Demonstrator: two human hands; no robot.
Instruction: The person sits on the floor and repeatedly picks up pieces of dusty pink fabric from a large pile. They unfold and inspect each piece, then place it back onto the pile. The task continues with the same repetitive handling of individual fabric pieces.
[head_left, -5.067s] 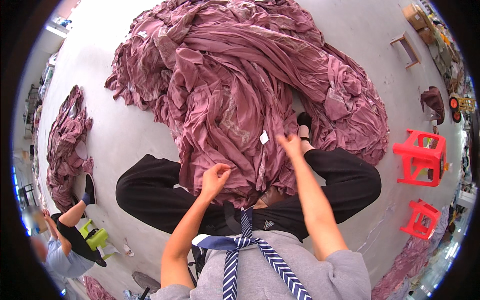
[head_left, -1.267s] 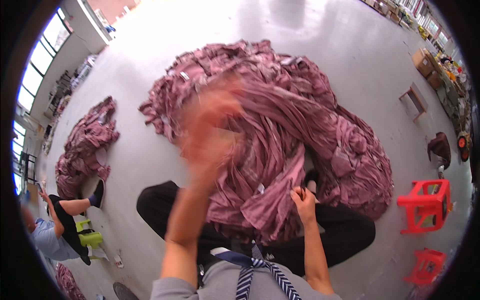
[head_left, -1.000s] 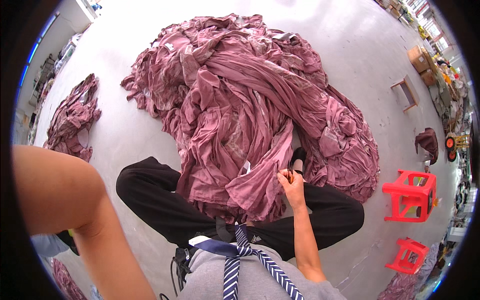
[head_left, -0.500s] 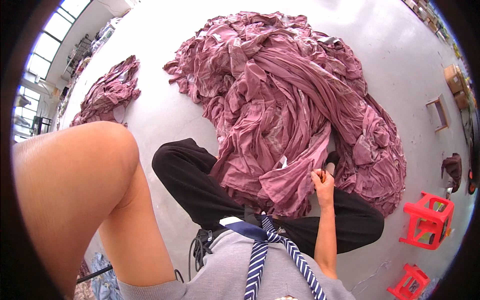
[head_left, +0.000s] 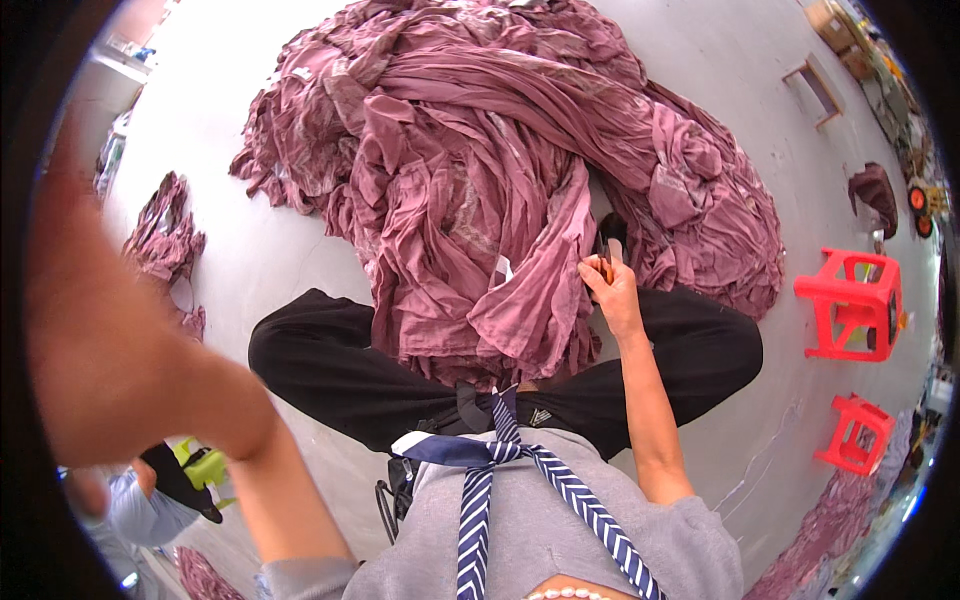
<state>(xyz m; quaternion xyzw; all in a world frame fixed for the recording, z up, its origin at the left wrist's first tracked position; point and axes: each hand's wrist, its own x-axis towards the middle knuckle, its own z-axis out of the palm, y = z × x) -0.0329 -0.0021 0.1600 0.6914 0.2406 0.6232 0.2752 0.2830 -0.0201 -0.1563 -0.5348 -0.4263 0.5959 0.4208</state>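
Observation:
My right hand is closed around small scissors with orange on the handles. It is beside the edge of a dusty-pink cloth bearing a small white label. This cloth belongs to a large crumpled heap of pink fabric, spread in front of me and between my bent legs. My left arm is raised close to the camera on the left. The left hand is smeared and partly cut off by the rim, so its fingers cannot be read.
Two red plastic stools stand at the right, with a small wooden-edged stool farther off. A smaller pink fabric pile lies at the left. Behind my left arm, part of another person in light blue clothing shows at lower left.
The view has shifted, placing the heap farther left and higher. My left arm has moved and blurred. The scissors in my right hand show more clearly, and the other person has come into view.

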